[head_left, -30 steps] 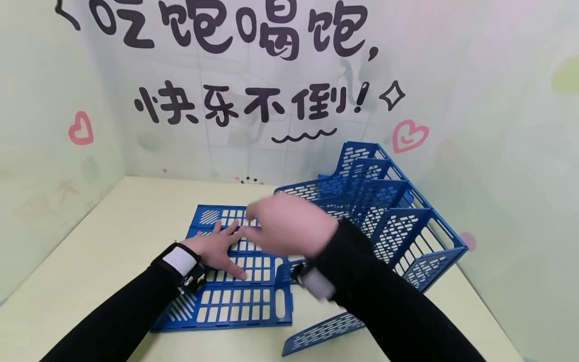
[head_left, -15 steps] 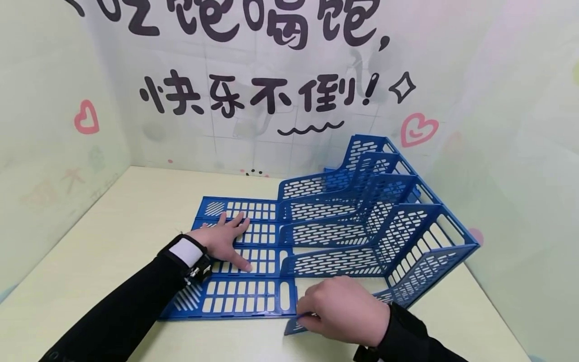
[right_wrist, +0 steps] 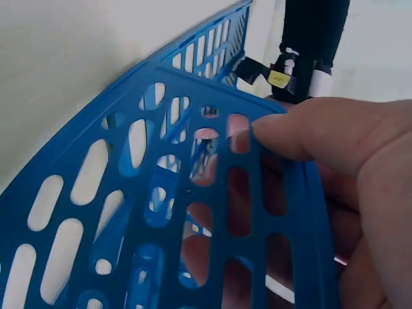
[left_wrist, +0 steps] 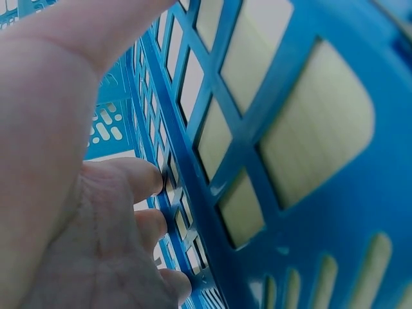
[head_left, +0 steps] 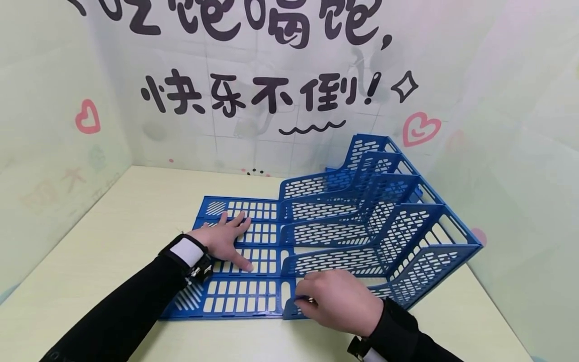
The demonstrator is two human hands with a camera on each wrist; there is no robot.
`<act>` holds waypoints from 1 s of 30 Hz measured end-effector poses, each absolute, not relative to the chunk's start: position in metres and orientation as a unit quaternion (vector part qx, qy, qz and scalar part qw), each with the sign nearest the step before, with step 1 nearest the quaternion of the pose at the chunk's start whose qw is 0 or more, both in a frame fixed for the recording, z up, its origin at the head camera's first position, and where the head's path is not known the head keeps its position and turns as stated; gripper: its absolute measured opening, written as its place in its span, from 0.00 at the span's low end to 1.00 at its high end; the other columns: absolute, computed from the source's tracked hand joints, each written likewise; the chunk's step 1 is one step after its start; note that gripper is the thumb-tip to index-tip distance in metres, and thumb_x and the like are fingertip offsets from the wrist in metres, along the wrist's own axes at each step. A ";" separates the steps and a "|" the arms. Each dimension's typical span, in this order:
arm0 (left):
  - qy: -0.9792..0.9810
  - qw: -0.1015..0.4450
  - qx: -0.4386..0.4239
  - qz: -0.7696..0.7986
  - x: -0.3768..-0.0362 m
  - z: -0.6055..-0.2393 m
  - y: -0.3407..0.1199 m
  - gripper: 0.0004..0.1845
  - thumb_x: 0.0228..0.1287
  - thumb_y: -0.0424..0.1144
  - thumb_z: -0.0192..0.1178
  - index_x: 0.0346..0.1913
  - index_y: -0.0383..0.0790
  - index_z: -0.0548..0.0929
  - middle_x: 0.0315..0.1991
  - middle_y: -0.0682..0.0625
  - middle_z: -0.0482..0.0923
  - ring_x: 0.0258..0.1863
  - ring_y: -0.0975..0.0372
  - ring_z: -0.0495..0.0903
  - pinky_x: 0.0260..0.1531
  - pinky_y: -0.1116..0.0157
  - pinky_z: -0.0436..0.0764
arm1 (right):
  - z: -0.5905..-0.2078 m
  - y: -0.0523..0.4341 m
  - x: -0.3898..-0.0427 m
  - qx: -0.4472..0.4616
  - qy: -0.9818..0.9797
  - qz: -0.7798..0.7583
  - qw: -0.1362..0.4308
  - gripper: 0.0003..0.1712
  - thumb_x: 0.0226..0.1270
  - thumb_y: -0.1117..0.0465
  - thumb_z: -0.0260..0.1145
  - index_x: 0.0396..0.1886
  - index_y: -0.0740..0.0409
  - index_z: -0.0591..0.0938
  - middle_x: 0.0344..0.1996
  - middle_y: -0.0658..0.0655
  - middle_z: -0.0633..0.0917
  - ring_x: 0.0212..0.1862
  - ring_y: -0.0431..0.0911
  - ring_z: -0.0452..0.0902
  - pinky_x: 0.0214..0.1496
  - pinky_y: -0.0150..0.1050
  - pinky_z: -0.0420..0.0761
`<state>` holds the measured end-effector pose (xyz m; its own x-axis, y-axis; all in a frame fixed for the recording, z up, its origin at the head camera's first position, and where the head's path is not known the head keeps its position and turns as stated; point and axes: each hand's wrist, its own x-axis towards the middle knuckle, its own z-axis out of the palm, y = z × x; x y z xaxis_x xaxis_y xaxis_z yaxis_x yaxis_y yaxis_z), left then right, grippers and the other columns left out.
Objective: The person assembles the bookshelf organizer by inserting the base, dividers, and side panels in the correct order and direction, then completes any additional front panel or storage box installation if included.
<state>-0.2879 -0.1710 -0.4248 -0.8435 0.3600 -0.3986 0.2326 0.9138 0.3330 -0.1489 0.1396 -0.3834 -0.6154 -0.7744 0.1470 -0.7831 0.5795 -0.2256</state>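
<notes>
One flat blue plastic base of four slotted strips [head_left: 253, 276] lies on the pale, wood-grained tabletop [head_left: 81, 241], and everything gets placed by it. From the left, a black fabric sleeve [head_left: 122, 301] comes in across the base's near left corner. Then comes the left hand [head_left: 222, 241]: fingers spread, laid over the base's middle strips, gripping nothing, apparently steadying it. Across to the base's near right corner, and here's the right hand [head_left: 341, 301], apart from its partner and pinching the front corner of the nearest blue, perforated plastic side panel [right_wrist: 217, 219], thumb on one face, fingers behind. In the head view that corner laps the base's right end; whether it has caught, I can't tell. Right of the base stand four more upright, L-shaped blue plastic dividers [head_left: 334, 261], front ends at the base's right end, and beyond them the tall, open-framed blue back [head_left: 463, 225].

So how far along? Well on, I'd judge: strips side by side, dividers up in a row, back standing. What looks left is this nearest panel, seemingly being lined up with the base; the other joints are too small to vouch for.
</notes>
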 end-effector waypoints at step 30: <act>0.952 0.227 0.153 0.138 -0.286 -0.425 -0.170 0.73 0.53 0.74 0.79 0.91 0.47 0.48 0.93 0.41 0.33 0.88 0.30 0.27 0.76 0.17 0.39 | -0.386 0.132 -0.147 0.427 -0.896 0.122 0.000 0.04 0.80 0.59 0.72 0.40 0.48 0.89 0.26 0.41 0.81 0.27 0.32 0.65 0.34 0.23 0.67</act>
